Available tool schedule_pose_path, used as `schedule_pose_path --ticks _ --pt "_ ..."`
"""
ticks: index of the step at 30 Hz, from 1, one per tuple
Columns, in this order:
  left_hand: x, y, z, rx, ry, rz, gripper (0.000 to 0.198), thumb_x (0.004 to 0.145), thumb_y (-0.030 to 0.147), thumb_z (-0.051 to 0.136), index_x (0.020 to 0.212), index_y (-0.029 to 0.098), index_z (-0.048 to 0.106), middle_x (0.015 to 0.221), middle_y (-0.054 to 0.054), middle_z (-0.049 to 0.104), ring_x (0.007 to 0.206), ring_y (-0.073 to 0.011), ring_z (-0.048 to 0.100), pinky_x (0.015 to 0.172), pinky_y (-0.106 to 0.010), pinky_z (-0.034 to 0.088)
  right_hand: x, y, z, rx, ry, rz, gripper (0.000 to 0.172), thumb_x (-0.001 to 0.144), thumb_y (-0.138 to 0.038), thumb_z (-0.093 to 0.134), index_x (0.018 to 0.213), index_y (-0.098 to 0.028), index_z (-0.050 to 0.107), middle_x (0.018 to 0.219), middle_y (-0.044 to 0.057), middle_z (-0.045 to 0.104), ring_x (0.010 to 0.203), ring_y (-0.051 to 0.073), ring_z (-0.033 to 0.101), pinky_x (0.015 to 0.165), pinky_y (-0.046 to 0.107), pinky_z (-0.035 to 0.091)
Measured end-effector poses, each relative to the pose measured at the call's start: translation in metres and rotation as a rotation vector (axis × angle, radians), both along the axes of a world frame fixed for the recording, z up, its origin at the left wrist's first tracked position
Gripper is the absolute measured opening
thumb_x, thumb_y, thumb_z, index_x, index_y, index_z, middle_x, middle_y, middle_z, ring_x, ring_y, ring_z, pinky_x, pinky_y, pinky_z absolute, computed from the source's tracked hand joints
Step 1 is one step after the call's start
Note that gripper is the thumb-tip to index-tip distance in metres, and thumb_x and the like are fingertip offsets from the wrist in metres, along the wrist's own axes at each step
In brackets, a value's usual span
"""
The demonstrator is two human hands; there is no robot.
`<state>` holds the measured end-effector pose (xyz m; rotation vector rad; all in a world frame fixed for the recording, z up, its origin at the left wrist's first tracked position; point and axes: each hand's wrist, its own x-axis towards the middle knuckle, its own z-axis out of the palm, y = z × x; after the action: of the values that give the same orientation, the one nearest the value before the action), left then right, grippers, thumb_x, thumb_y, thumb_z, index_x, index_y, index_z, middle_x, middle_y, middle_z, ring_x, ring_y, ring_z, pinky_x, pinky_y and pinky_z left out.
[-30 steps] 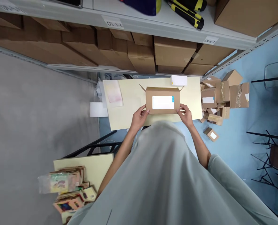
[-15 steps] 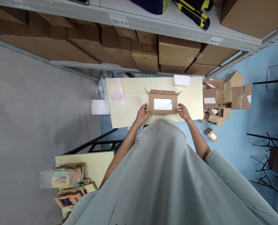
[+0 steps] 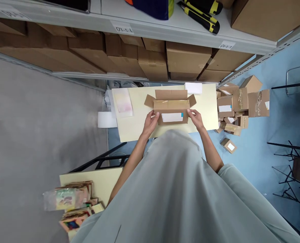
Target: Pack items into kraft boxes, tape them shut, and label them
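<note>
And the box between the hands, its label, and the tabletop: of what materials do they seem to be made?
Shipping box: most likely cardboard, matte brown, with stiff creased flaps. Label: probably paper, smooth white, lying flat on the front. Tabletop: pale cream, smooth, even in colour with straight edges; perhaps laminated board, but painted wood is possible too.

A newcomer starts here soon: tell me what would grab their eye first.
First, the open cardboard box at the pale table, its two ends held by the left hand and right hand. Next, the yellow-and-black tools on the shelf at the top, then the heap of boxes on the blue floor, right of the table.
</note>
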<state>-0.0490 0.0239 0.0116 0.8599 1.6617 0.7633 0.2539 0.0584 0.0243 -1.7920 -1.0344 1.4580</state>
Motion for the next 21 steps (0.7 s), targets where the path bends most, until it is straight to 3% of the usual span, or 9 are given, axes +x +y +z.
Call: schedule_pose_path --ticks 4,7,11,14,17,19,21 --pt "0.0 -0.007 -0.003 -0.023 -0.049 0.037 0.087 0.108 0.087 0.03 0.159 0.022 0.058 0.16 -0.018 0.065 0.143 -0.0285 0.069 0.115 -0.041 0.062 0.003 -0.004 0.0 0.02 0.04 -0.011 0.081 0.092 -0.096 0.055 0.114 -0.02 0.074 0.121 0.014 0.083 0.122 0.03 0.078 0.108 0.046 0.066" --pt "0.002 -0.012 -0.012 -0.095 -0.061 0.092 0.094 0.107 0.089 0.022 0.158 0.019 0.058 0.157 -0.021 0.067 0.141 -0.0313 0.071 0.109 -0.043 0.066 0.008 -0.011 -0.006 -0.021 0.024 -0.038 0.084 0.091 -0.098 0.052 0.112 -0.02 0.074 0.119 0.015 0.082 0.122 0.032 0.077 0.104 0.046 0.067" --pt "-0.002 -0.017 -0.017 -0.083 0.051 0.161 0.084 0.105 0.086 0.043 0.153 0.019 0.058 0.15 -0.022 0.069 0.14 -0.0317 0.07 0.111 -0.045 0.064 0.019 -0.021 -0.011 -0.006 -0.063 -0.08 0.08 0.092 -0.092 0.056 0.118 -0.018 0.071 0.124 0.017 0.08 0.123 0.033 0.075 0.103 0.048 0.066" --pt "-0.01 -0.017 -0.004 0.068 0.306 0.184 0.078 0.103 0.07 0.064 0.162 0.021 0.048 0.165 -0.024 0.056 0.153 -0.035 0.057 0.124 -0.051 0.052 0.027 -0.024 -0.002 0.136 -0.283 -0.094 0.069 0.099 -0.074 0.059 0.139 -0.018 0.065 0.145 0.021 0.071 0.132 0.034 0.069 0.109 0.052 0.063" --pt "-0.015 -0.015 0.02 0.227 0.53 0.036 0.06 0.105 0.051 0.065 0.156 0.022 0.058 0.17 -0.022 0.049 0.164 -0.0412 0.039 0.134 -0.063 0.034 0.031 -0.024 0.014 0.343 -0.551 0.031 0.049 0.107 -0.051 0.058 0.145 -0.021 0.067 0.158 0.022 0.06 0.146 0.036 0.058 0.12 0.059 0.055" --pt "-0.013 -0.013 0.033 0.262 0.563 -0.126 0.042 0.107 0.045 0.059 0.142 0.024 0.07 0.159 -0.02 0.06 0.158 -0.0421 0.043 0.134 -0.066 0.03 0.033 -0.021 0.022 0.411 -0.654 0.194 0.038 0.111 -0.037 0.051 0.138 -0.024 0.073 0.152 0.02 0.064 0.145 0.036 0.055 0.123 0.061 0.051" --pt "-0.008 -0.01 0.04 0.288 0.527 -0.262 0.039 0.11 0.045 0.052 0.134 0.025 0.074 0.147 -0.019 0.068 0.149 -0.0404 0.052 0.132 -0.063 0.034 0.033 -0.016 0.026 0.413 -0.67 0.335 0.039 0.111 -0.026 0.044 0.131 -0.025 0.078 0.14 0.019 0.071 0.135 0.037 0.06 0.121 0.061 0.053"
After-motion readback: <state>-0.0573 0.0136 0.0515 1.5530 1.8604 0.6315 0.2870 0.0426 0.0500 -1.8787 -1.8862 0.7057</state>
